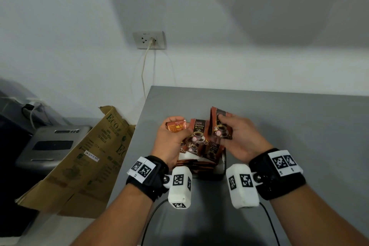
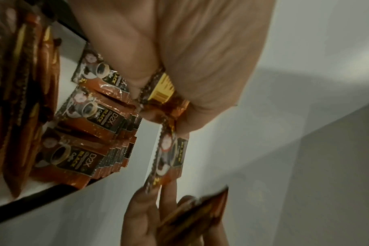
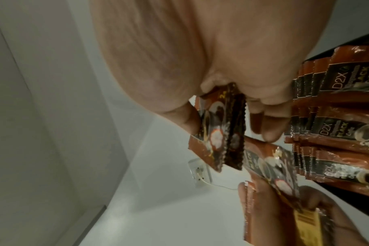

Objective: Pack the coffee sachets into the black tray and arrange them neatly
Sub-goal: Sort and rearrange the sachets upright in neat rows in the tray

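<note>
Brown-and-black D2X coffee sachets (image 1: pixel 198 136) stand in rows in the black tray (image 1: pixel 224 163) on the grey table. My left hand (image 1: pixel 172 139) grips a few sachets with their orange backs (image 1: pixel 175 126) facing up, just above the tray's left side. One more sachet (image 2: pixel 171 158) hangs from those fingers, and a right fingertip touches its lower end. My right hand (image 1: pixel 237 133) grips a small upright bundle of sachets (image 1: pixel 219 124) above the tray's far right. In the right wrist view that bundle (image 3: pixel 209 146) sits between thumb and fingers, beside the packed rows (image 3: pixel 337 133).
The grey table (image 1: pixel 279 118) spreads to the right and behind the tray. A flattened cardboard box (image 1: pixel 89 158) leans at its left edge, next to a grey machine (image 1: pixel 52 144). A wall socket with a cord (image 1: pixel 149 41) is on the white wall behind.
</note>
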{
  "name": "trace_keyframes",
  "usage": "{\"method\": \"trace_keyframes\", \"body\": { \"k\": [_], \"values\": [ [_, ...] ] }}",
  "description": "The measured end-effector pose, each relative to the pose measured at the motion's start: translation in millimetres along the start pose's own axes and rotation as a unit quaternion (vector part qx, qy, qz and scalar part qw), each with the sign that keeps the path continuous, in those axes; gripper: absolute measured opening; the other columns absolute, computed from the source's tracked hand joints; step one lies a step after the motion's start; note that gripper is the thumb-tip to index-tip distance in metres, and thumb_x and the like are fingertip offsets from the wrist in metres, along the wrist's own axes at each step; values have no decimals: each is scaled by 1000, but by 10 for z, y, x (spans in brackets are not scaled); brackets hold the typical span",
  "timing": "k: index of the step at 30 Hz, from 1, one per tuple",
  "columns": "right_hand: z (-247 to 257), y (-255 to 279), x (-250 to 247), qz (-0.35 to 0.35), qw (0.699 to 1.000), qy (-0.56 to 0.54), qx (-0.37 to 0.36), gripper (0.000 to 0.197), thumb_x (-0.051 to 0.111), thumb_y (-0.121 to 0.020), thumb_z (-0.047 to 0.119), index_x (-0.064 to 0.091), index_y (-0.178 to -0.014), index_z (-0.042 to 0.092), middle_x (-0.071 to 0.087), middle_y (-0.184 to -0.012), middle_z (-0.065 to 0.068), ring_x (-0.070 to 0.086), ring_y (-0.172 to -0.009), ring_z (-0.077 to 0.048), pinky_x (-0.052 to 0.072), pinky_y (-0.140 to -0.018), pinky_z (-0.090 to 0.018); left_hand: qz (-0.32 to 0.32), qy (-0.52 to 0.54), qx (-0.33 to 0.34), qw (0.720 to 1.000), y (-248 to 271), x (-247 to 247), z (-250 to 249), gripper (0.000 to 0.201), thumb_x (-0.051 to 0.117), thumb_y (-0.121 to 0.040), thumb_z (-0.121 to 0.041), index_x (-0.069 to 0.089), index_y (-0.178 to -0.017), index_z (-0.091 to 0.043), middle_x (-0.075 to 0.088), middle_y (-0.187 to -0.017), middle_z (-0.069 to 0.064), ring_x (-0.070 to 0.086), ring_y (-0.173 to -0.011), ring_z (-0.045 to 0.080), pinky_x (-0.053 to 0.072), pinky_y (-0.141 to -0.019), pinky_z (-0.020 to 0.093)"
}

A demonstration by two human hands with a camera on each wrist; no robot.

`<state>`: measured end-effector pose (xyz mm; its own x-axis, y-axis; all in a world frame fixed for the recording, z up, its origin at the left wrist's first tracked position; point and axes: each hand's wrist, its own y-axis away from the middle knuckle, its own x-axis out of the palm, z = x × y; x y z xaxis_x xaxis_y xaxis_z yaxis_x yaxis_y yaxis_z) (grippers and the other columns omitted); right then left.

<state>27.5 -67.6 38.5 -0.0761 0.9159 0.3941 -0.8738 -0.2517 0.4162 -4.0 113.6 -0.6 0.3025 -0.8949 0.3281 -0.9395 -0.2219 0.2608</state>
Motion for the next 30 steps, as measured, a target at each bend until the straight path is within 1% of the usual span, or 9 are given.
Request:
{"method": "trace_keyframes", "body": {
  "k": [5, 8, 11, 14, 18, 20, 22, 26, 30],
  "values": [
    [-119, -26, 124, -14, 990, 136, -24, 18, 53, -102, 15, 66, -111, 8, 76, -100, -14, 74, -88, -27, 59, -86, -45, 20, -10, -1, 1000, 40, 96, 25, 32, 60, -86, 15, 63, -105, -10, 70, -89, 14, 67, -78, 26, 56, -72, 39],
    [-83, -50, 78, -55, 991, 116, -44, 14, 53, -101, 14, 59, -112, 7, 73, -97, -16, 73, -77, -26, 61, -66, -40, 53, 70, -84, 993, 59, 81, -46, 33, 40, -93, 7, 61, -117, -2, 71, -95, 23, 71, -82, 33, 57, -76, 47],
    [-5, -14, -18, -28, 998, 54, -32, 19, 48, -99, 1, 65, -106, 1, 72, -87, -17, 71, -70, -26, 56, -56, -31, 61, 66, -95, 991, 64, 44, -85, 31, 45, -96, 8, 59, -122, -2, 71, -102, 25, 73, -85, 35, 61, -71, 48],
    [3, 31, -24, -2, 999, 33, -31, 24, 49, -96, -1, 63, -116, -1, 74, -99, -20, 72, -83, -28, 58, -66, -34, 49, 32, -80, 995, 60, 51, -56, 29, 56, -94, 7, 57, -119, -7, 69, -108, 20, 73, -83, 31, 61, -62, 41],
    [-112, 28, 92, -6, 998, 66, -23, 27, 53, -95, 0, 60, -121, 4, 72, -109, -20, 70, -94, -31, 56, -80, -42, 44, -4, -50, 998, 43, 96, 3, 17, 59, -95, 2, 60, -105, -12, 70, -92, 13, 71, -72, 22, 56, -59, 37],
    [-155, 13, 118, -16, 996, 81, -26, 27, 55, -94, 1, 60, -120, 5, 72, -111, -20, 70, -97, -31, 56, -82, -43, 56, 4, -52, 997, 52, 121, -25, 9, 58, -99, -13, 63, -106, -11, 71, -92, 11, 69, -76, 21, 54, -62, 35],
    [-150, 8, 119, -22, 997, 69, -23, 27, 54, -94, 0, 62, -120, 3, 72, -111, -20, 69, -98, -33, 56, -84, -45, 66, 37, -84, 994, 51, 113, -40, 27, 48, -103, -28, 66, -107, -8, 71, -92, 11, 67, -74, 21, 53, -59, 31],
    [-150, 15, 122, 3, 1000, 29, 7, 27, 50, -94, -1, 65, -116, -7, 66, -115, -33, 64, -98, -41, 46, -99, -61, 67, 21, -84, 994, 35, 81, 15, 27, 48, -91, 8, 64, -104, -10, 67, -90, 15, 66, -72, 25, 50, -60, 36],
    [-120, 7, 69, 4, 1000, 2, -3, 28, 47, -94, 1, 68, -111, -4, 68, -110, -32, 67, -94, -37, 53, -90, -51, 38, 18, -70, 997, 25, 67, -1, 40, 63, -79, 17, 63, -108, -10, 70, -85, 14, 67, -69, 26, 52, -58, 33]
  ]
}}
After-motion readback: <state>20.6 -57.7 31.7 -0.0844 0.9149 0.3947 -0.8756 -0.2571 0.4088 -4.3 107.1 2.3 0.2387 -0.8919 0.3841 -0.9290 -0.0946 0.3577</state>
